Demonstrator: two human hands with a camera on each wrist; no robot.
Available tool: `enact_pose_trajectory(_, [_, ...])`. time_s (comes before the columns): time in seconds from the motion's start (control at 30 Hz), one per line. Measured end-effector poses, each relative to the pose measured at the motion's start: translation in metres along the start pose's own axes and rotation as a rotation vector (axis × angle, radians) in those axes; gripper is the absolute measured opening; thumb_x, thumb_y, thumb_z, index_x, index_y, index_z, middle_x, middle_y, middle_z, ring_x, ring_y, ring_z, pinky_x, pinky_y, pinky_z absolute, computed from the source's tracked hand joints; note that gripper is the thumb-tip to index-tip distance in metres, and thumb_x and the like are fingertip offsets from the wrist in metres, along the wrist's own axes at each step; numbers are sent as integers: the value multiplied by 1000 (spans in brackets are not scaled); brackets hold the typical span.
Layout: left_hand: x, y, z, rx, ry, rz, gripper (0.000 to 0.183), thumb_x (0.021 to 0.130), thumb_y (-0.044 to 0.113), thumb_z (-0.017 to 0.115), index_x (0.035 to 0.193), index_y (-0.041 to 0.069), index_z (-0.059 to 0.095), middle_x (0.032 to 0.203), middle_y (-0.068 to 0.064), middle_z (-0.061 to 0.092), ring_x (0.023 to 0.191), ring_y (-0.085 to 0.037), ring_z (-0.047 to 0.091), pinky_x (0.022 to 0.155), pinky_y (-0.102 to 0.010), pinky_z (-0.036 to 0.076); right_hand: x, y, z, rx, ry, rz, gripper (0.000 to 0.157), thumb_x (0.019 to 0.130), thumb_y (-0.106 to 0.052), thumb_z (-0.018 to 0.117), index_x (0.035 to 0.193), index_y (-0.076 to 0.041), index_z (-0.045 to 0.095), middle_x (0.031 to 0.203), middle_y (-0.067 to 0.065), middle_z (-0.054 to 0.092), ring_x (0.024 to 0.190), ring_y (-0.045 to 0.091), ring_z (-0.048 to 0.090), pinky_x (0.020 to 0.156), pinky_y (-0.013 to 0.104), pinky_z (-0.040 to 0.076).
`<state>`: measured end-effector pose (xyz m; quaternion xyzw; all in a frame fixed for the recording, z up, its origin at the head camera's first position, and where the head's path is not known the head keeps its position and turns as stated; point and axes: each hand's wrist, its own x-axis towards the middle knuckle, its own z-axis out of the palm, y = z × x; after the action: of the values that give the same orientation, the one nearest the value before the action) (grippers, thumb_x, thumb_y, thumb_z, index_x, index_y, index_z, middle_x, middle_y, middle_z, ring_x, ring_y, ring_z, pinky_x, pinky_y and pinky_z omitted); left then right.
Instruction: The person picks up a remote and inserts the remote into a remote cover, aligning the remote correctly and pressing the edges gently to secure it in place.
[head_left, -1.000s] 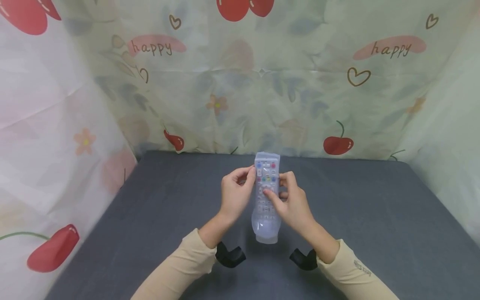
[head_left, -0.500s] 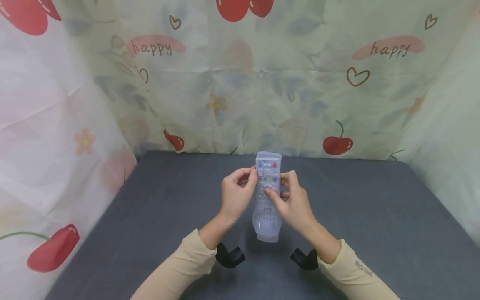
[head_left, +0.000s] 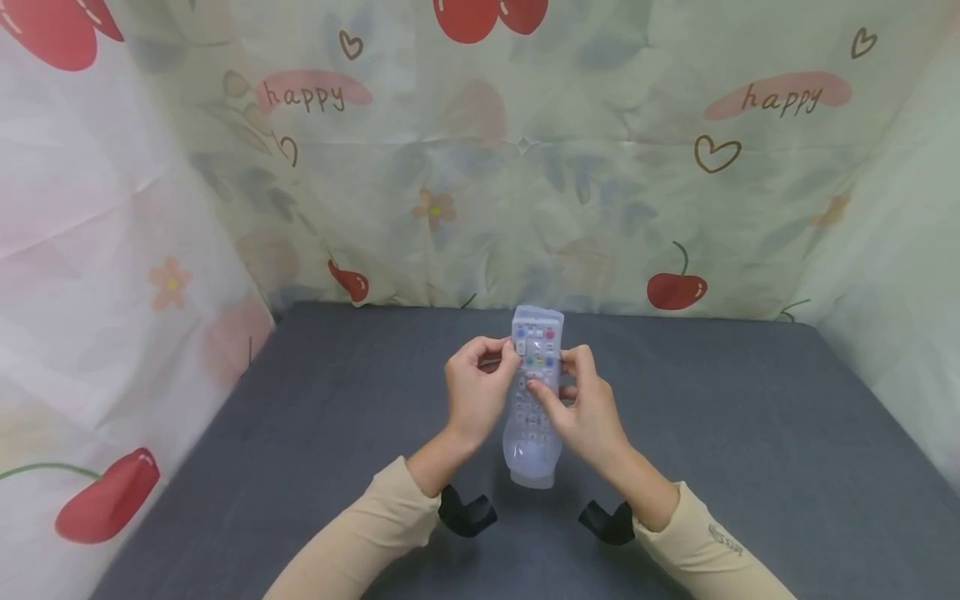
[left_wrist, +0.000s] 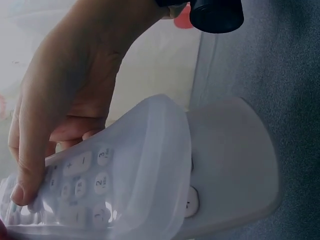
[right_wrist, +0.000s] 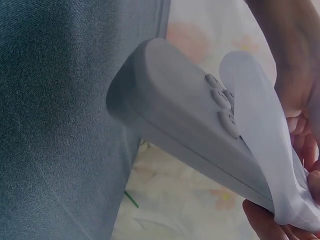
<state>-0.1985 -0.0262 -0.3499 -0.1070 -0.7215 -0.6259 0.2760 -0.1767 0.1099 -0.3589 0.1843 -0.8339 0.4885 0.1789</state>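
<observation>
A remote control [head_left: 532, 481] is held above the table, partly inside a translucent silicone cover [head_left: 527, 454]. Its near end sticks out bare, as the left wrist view shows with the pale remote end [left_wrist: 235, 160] beyond the cover's loose edge [left_wrist: 160, 165]. My left hand [head_left: 477, 393] pinches the cover's upper left side between thumb and fingertips. My right hand [head_left: 588, 410] grips the right side, thumb on the button face and fingers curled at the side. In the right wrist view the cover [right_wrist: 260, 132] crosses the grey remote below several buttons.
Below lies a dark grey table [head_left: 360, 375]. A printed curtain [head_left: 517, 208] with cherries and hearts hangs behind it and along both sides. Black camera mounts [head_left: 468, 512] sit by both wrists.
Little differs. The covered remote and both hands have shifted by a very small amount; the grip of both hands looks the same.
</observation>
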Motion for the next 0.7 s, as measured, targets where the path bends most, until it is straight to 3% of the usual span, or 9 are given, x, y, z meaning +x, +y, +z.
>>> enact_pose_trajectory(0.33, [2,7,1,59,-33,6,8,82,3,59,80,-1,66,82,-16,70,72,-24,70,65,-22,56,-1,0,1,25,85,5,42,83,-7,69,111,-1,39,95,19,64,73,31,70,61,34,58])
enact_pose_trajectory(0.7, [2,11,-2,121,-81,1,8,81,2,59,79,-2,65,81,-16,69,72,-23,70,61,-22,55,0,-2,-1,47,87,53,44,85,-10,68,117,-2,39,96,20,65,66,28,70,58,32,57])
